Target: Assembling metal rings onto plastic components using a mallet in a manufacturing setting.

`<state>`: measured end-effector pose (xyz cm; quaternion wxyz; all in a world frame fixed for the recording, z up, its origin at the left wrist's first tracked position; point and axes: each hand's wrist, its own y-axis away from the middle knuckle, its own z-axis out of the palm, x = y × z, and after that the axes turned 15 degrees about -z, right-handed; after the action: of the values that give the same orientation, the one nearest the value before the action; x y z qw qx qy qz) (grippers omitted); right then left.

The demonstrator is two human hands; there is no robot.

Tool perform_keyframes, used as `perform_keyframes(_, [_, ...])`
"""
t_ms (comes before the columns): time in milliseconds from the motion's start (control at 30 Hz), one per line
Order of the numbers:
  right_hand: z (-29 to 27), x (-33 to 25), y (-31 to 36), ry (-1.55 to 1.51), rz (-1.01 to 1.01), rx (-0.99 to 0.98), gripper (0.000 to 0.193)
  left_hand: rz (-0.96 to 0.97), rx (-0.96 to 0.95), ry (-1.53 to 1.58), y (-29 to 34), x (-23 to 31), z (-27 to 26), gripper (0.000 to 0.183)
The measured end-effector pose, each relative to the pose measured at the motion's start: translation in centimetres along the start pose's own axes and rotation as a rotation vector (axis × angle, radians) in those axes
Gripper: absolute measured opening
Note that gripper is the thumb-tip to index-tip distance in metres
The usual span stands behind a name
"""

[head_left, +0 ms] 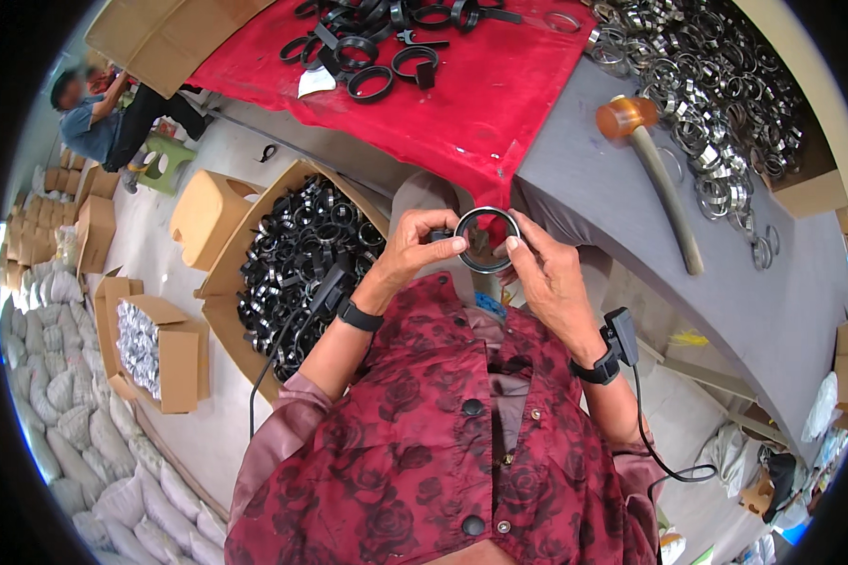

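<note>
Between both hands, in front of my chest, is a round black ring [486, 211] with a silvery inner edge. Its open middle faces up, and red cloth shows through the upper part. My left hand [415, 247] pinches the ring's left side, thumb at the rim. On the opposite side my right hand [548, 266] grips it, with the thumb against the rim and fingers curled behind. The fingertips under the ring are partly hidden. Just beyond it hangs the corner of a red cloth [443, 122].
Black rings with tabs [370, 83] lie on the cloth. A mallet [655, 155] and a heap of metal rings [725, 122] are on the grey table [594, 179]. A carton of black rings [219, 311] stands at left. Another person [99, 127] sits at far left.
</note>
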<state>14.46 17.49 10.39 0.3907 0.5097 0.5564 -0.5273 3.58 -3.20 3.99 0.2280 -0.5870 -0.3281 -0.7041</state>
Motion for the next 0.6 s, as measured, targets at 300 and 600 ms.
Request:
perform_keyframes(300, [-0.3,1.3,0.2,0.388,-0.198,-0.033,0.037,-0.005,0.120,-0.157,0.5,0.9,1.4,0.031])
perform_keyframes(600, [-0.3,0.4,0.2,0.593,-0.397,-0.169,0.076,-0.052,0.185,-0.177,0.7,0.4,1.6,0.032])
